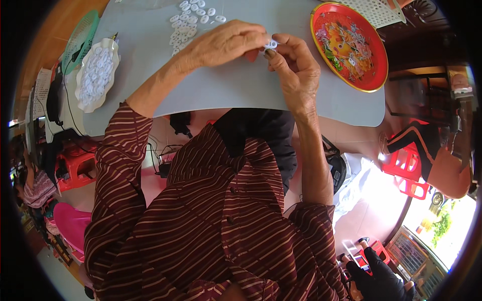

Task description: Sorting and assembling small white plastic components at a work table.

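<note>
A small white oval plastic piece with holes (271,44) is held up over the grey table, between the fingertips of both hands. My right hand (298,67) pinches it with thumb and index finger from the right. From the left, my left hand (228,44) meets it with closed fingers; its fingertips are partly hidden. Beyond my left hand, several similar white pieces (191,21) lie loose on the table. A red round tray with a gold rim (379,62) stands to the right, with small thin scraps and a white piece on its patterned bottom.
A scalloped white dish (116,59) heaped with white pieces stands on the left, beside a green basket (90,31). A white perforated basket (374,11) sits at the far right of the grey table (221,90). Red stools (406,163) and other people are around the room.
</note>
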Motion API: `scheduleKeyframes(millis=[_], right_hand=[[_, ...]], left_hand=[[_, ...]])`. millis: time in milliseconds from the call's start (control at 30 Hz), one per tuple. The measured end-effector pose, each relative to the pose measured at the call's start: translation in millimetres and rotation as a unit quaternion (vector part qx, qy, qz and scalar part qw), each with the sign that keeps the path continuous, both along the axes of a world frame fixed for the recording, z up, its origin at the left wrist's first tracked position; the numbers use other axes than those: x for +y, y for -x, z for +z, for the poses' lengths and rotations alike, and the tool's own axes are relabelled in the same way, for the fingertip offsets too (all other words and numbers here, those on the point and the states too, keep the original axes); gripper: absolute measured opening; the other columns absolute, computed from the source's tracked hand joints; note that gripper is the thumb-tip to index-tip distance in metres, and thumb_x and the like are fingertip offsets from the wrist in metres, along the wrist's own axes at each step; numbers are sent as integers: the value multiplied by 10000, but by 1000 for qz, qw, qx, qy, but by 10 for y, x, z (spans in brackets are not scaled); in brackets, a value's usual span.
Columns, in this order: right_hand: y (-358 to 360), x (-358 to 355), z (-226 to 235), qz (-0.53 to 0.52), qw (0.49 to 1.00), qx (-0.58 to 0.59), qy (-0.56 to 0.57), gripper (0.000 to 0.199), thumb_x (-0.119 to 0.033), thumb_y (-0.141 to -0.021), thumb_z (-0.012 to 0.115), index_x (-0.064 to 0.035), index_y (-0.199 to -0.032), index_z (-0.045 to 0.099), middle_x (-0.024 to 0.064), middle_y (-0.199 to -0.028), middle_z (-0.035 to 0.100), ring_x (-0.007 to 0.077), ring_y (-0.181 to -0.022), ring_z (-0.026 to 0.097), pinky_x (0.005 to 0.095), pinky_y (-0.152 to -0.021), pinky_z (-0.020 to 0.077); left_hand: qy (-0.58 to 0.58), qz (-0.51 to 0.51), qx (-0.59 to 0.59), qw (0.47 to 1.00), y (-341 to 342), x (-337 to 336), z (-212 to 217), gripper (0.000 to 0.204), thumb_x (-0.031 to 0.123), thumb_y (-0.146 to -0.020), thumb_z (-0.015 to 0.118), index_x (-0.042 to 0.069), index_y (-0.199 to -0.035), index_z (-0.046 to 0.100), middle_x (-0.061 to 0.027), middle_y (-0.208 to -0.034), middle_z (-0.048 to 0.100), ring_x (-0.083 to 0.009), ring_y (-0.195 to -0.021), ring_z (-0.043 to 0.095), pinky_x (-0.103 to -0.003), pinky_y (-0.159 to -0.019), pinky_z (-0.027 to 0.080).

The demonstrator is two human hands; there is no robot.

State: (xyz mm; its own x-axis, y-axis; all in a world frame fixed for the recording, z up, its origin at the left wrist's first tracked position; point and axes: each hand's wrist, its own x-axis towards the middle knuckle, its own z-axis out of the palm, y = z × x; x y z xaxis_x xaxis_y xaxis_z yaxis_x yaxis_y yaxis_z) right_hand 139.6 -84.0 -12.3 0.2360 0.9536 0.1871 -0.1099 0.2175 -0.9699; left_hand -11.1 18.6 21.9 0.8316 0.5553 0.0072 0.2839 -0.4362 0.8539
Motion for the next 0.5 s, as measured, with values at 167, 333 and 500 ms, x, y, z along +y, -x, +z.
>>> scheduleKeyframes(millis=[167, 333, 500], right_hand=[[6, 7, -2, 4, 1000, -22, -2, 243, -16, -854, 615, -23, -1091, 561, 28, -807, 632, 74, -704, 567, 205, -642, 459], [14, -9, 18, -2, 1000, -27, 2, 243, -9, -861, 598, -17, -1098, 546, 57, -813, 642, 101, -691, 610, 219, -643, 483], [21, -21, 24, -14, 999, -38, 11, 234, -3, -863, 591, -10, -1092, 545, 83, -823, 646, 116, -696, 630, 227, -645, 497]], left_hand=[[-65, 53, -120, 989, -38, -158, -184, 326, 303, -956, 438, 5, -847, 509, -68, -642, 473, -172, -615, 444, -309, -620, 388], [-41, 121, -105, 986, -77, -244, -179, 298, 269, -956, 440, -4, -863, 517, -96, -597, 453, -164, -572, 464, -336, -561, 399], [-75, 98, -106, 987, -68, -219, -216, 273, 245, -954, 445, -4, -870, 517, -125, -620, 481, -213, -571, 466, -351, -576, 408]])
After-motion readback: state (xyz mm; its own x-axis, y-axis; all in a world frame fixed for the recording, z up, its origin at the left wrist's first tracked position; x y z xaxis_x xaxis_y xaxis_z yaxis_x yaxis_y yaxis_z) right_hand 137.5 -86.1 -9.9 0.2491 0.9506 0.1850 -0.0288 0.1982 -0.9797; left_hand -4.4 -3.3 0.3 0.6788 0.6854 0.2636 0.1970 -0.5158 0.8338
